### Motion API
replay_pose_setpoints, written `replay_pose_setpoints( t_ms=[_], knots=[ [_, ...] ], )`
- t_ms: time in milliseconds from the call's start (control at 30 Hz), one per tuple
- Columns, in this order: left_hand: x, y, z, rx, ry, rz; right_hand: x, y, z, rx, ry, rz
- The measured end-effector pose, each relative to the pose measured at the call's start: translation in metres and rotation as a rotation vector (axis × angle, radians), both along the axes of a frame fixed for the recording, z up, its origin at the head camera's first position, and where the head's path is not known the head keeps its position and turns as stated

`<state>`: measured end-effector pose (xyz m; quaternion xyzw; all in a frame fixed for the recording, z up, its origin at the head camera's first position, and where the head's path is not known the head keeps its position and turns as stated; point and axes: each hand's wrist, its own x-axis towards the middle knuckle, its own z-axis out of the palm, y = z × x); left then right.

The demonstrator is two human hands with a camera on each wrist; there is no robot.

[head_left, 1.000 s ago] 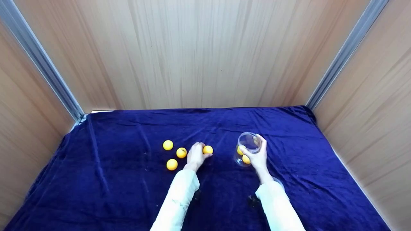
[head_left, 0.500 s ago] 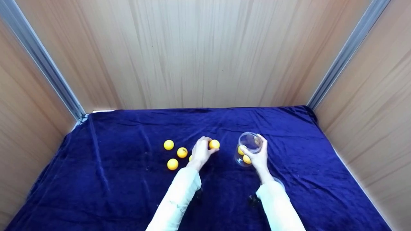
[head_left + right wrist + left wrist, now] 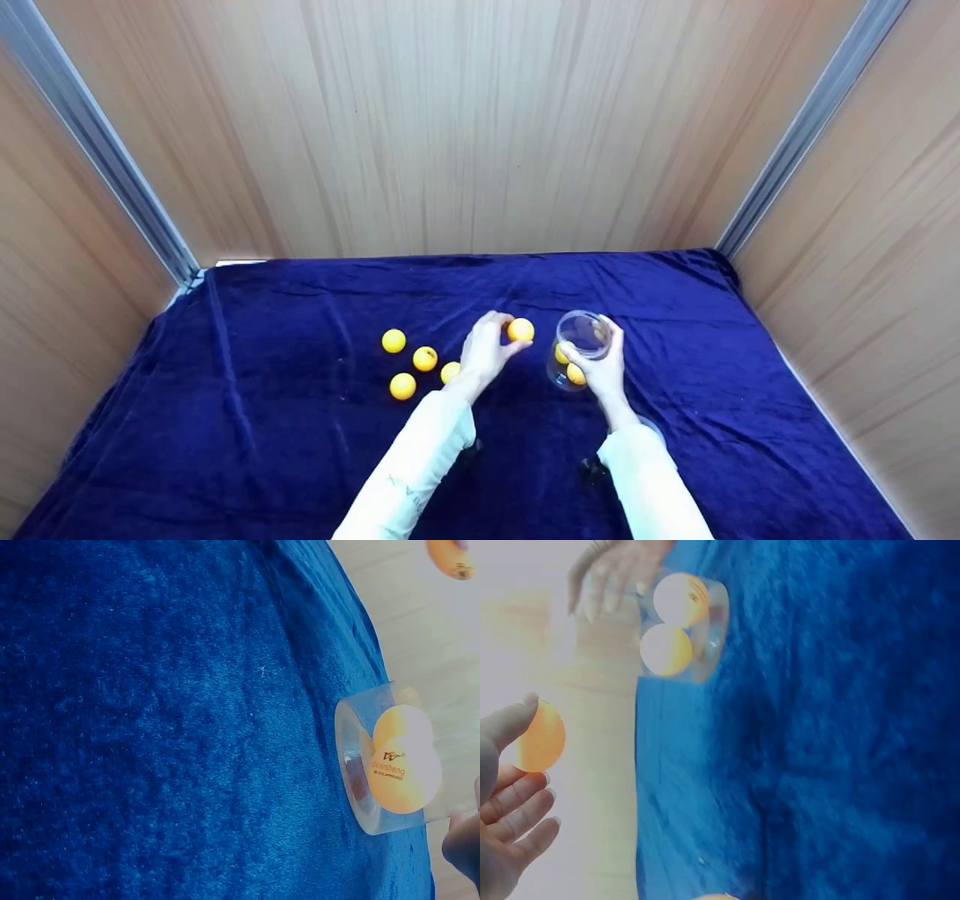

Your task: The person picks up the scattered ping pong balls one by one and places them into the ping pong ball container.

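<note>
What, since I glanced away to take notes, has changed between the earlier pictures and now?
The left hand moved rightward and up the head view, carrying the yellow ball in its grip toward the clear cup. Another ball, hidden at first, now shows. Nothing was let go. Unchanged: the right hand holding the cup, two balls inside, three other loose balls.

Beyond the fingers (image 3: 538, 838) rises a pale wood-grain wall (image 3: 420, 127) with grey metal strips (image 3: 97, 135) at its corners; similar side walls (image 3: 885, 225) flank the fingers, dark blue cloth (image 3: 247, 465) spreads below them

The right wrist view's top edge crops an orange ball (image 3: 451, 558)
</note>
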<state>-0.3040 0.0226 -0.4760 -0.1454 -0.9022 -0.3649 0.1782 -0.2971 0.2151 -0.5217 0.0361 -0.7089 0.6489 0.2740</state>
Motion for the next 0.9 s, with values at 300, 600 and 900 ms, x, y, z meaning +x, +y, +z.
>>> replay_pose_setpoints(
  t_ms=[300, 600, 900],
  knots=[
    [-0.001, 0.016, 0.017, 0.012, 0.048, -0.068, -0.038, 0.022, -0.058, 0.065, 0.086, -0.007],
    [0.001, 0.034, 0.020, 0.036, 0.090, -0.093, -0.008, 0.005, -0.017, -0.006, 0.041, -0.004],
    [0.002, 0.051, 0.020, 0.048, 0.092, -0.114, 0.000, 0.001, -0.003, -0.055, 0.031, 0.047]
  ],
)
